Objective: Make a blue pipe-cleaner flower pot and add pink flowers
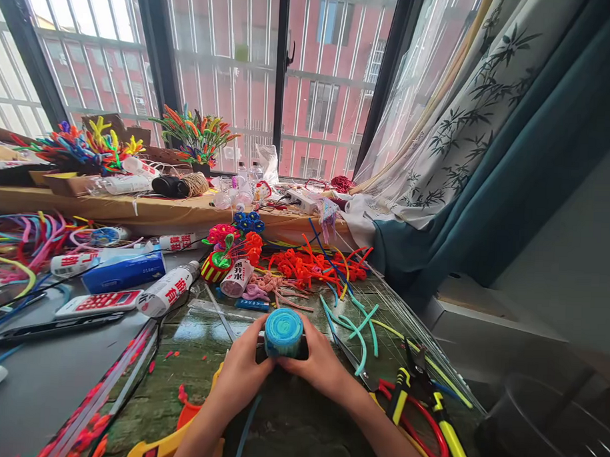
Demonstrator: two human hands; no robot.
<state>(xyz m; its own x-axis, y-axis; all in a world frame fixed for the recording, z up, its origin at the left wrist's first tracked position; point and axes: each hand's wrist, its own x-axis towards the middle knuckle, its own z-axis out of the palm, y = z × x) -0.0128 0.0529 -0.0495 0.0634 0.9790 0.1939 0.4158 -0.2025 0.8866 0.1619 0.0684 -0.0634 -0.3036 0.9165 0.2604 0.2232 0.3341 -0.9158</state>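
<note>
Both hands grip a short blue cylinder of coiled pipe cleaner, its spiral top facing up, near the middle of the table's front part. My left hand wraps its left side and my right hand its right, with the thumbs close together at the near side. Turquoise pipe cleaners lie to the right of my right hand. Beyond the cylinder are a small blue packet and pink twisted pipe cleaners. A yellow tool lies partly hidden under my left forearm.
Yellow-and-black pliers and red-handled scissors lie at right. Orange-red pipe-cleaner pieces and pipe-cleaner flowers stand behind. Leftward are a bottle, a calculator and a blue box. A window sill edges the back.
</note>
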